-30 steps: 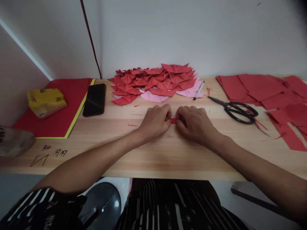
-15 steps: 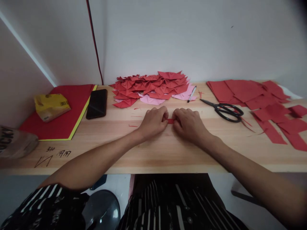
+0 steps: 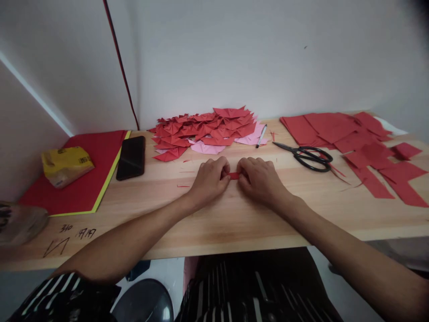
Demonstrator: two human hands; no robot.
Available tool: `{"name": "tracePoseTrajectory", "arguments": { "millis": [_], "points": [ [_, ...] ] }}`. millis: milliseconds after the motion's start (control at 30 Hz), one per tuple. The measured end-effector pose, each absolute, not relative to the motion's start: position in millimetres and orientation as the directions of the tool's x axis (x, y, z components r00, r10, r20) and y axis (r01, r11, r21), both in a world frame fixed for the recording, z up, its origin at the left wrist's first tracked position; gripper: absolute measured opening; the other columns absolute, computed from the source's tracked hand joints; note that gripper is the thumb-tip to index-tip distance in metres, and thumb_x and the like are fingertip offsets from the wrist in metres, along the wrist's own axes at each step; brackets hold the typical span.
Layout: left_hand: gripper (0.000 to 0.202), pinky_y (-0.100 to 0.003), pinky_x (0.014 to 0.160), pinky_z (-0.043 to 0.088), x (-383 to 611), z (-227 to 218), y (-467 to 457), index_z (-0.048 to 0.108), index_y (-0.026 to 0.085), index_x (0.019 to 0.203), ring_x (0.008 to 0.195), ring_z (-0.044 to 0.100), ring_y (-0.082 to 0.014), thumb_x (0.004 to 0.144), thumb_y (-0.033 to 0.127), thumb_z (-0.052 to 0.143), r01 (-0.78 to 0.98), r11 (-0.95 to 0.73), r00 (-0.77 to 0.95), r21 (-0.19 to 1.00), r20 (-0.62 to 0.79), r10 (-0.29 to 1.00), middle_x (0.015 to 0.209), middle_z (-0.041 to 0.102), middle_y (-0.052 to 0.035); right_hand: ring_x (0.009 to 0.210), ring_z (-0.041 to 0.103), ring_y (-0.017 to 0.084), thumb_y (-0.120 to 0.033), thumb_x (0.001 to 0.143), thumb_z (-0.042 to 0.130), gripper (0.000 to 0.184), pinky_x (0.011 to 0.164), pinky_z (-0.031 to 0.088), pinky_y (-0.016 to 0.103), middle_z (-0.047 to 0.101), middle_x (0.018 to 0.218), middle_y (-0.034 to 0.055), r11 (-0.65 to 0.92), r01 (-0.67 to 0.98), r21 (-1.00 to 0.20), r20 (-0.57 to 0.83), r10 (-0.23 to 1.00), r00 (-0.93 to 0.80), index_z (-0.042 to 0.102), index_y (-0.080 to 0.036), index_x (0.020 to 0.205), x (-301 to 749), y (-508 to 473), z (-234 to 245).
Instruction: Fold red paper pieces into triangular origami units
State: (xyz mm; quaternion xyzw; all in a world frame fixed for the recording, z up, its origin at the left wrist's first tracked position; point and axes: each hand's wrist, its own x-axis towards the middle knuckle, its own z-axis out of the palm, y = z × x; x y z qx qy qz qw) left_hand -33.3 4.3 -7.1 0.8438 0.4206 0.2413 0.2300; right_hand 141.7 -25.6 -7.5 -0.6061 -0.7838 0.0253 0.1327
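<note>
Between my two hands a small piece of red paper (image 3: 234,176) shows as a narrow strip, low over the wooden table. My left hand (image 3: 210,180) is closed on its left end, thumb and fingers pinched together. From the other side my right hand (image 3: 258,178) grips the right end, fingers curled. Most of the paper is hidden behind the fingers. Just beyond the hands lies a heap of folded red paper pieces (image 3: 204,127), with some pink folded paper (image 3: 208,147) at its front edge.
Black-handled scissors (image 3: 311,158) and a pen (image 3: 262,136) lie right of the heap. Red paper sheets (image 3: 335,129) spread over the right side. Leftward are a phone (image 3: 131,158), a yellow package (image 3: 67,165) on large red sheets (image 3: 103,147), and a jar (image 3: 22,223) at the edge.
The camera view has tilted and shifted slightly. Both hands keep their grip on the red paper and have come slightly closer together.
</note>
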Motion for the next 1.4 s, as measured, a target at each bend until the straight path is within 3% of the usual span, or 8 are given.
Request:
{"name": "tracePoseTrajectory", "arguments": {
  "millis": [200, 400, 533, 667, 733, 933, 1133, 1400],
  "points": [
    [0.009, -0.029, 0.069, 0.039, -33, -8, 5, 0.051, 0.019, 0.082, 0.076, 0.051, -0.0167, 0.077, 0.012, 0.052, 0.599, -0.545, 0.532, 0.587, 0.217, 0.818, 0.077, 0.058, 0.0000, 0.078, 0.053, 0.024, -0.037, 0.088, 0.047, 0.020, 0.066, 0.023, 0.033, 0.063, 0.083, 0.0078, 0.248, 0.953, -0.172, 0.193, 0.958, -0.214, 0.053, -0.018, 0.084, 136, -25, -5],
    [0.008, -0.030, 0.072, 0.039, -36, -7, 5, 0.056, 0.018, 0.087, 0.079, 0.051, -0.0168, 0.083, 0.013, 0.052, 0.603, -0.629, 0.596, 0.490, 0.248, 0.764, 0.081, 0.061, -0.0004, 0.079, 0.053, 0.024, -0.026, 0.085, 0.046, 0.011, 0.065, 0.022, 0.032, 0.064, 0.085, 0.0072, 0.245, 0.951, -0.191, 0.185, 0.960, -0.210, 0.054, -0.018, 0.087, 138, -26, -5],
    [0.020, -0.031, 0.078, 0.039, -42, -10, 3, 0.064, 0.020, 0.096, 0.086, 0.051, -0.0177, 0.094, 0.018, 0.045, 0.569, -0.768, 0.713, 0.294, 0.290, 0.639, 0.089, 0.063, -0.0029, 0.078, 0.051, 0.022, -0.022, 0.084, 0.046, 0.011, 0.065, 0.022, 0.032, 0.064, 0.086, 0.0064, 0.263, 0.937, -0.232, 0.177, 0.958, -0.225, 0.055, -0.018, 0.087, 141, -26, -6],
    [0.020, -0.032, 0.074, 0.037, -45, -10, 3, 0.068, 0.021, 0.099, 0.087, 0.048, -0.0194, 0.095, 0.022, 0.048, 0.533, -0.846, 0.818, -0.016, 0.263, 0.511, 0.091, 0.062, -0.0053, 0.075, 0.050, 0.021, -0.021, 0.084, 0.045, 0.010, 0.065, 0.022, 0.031, 0.062, 0.083, 0.0054, 0.274, 0.926, -0.259, 0.195, 0.954, -0.227, 0.054, -0.018, 0.086, 143, -25, -8],
    [0.019, -0.032, 0.072, 0.036, -46, -7, 3, 0.068, 0.021, 0.098, 0.088, 0.049, -0.0198, 0.095, 0.024, 0.049, 0.517, -0.851, 0.841, -0.086, 0.236, 0.487, 0.092, 0.062, -0.0060, 0.076, 0.050, 0.021, -0.020, 0.084, 0.044, 0.011, 0.065, 0.022, 0.032, 0.063, 0.084, 0.0058, 0.269, 0.928, -0.259, 0.199, 0.955, -0.221, 0.055, -0.018, 0.087, 143, -25, -8],
    [0.020, -0.032, 0.070, 0.034, -48, -2, 7, 0.070, 0.022, 0.092, 0.089, 0.049, -0.0195, 0.094, 0.026, 0.051, 0.528, -0.848, 0.840, -0.058, 0.183, 0.511, 0.091, 0.063, -0.0038, 0.077, 0.050, 0.021, -0.018, 0.083, 0.043, 0.012, 0.066, 0.021, 0.032, 0.063, 0.086, 0.0059, 0.255, 0.933, -0.255, 0.194, 0.959, -0.209, 0.055, -0.018, 0.088, 141, -26, -7],
    [0.024, -0.032, 0.071, 0.035, -49, -5, 10, 0.071, 0.021, 0.089, 0.088, 0.050, -0.0192, 0.095, 0.026, 0.049, 0.521, -0.853, 0.837, -0.035, 0.218, 0.502, 0.090, 0.063, -0.0032, 0.074, 0.048, 0.021, -0.031, 0.085, 0.048, 0.012, 0.066, 0.021, 0.032, 0.062, 0.080, 0.0041, 0.229, 0.947, -0.226, 0.216, 0.960, -0.181, 0.052, -0.019, 0.084, 138, -25, -7],
    [0.021, -0.032, 0.069, 0.034, -49, 1, 9, 0.072, 0.022, 0.092, 0.089, 0.051, -0.0197, 0.094, 0.027, 0.052, 0.523, -0.850, 0.845, -0.062, 0.166, 0.508, 0.091, 0.063, -0.0034, 0.077, 0.048, 0.021, -0.016, 0.079, 0.045, 0.015, 0.066, 0.021, 0.032, 0.062, 0.086, 0.0062, 0.234, 0.949, -0.211, 0.213, 0.959, -0.189, 0.055, -0.018, 0.090, 141, -29, -10]
  ]
}}
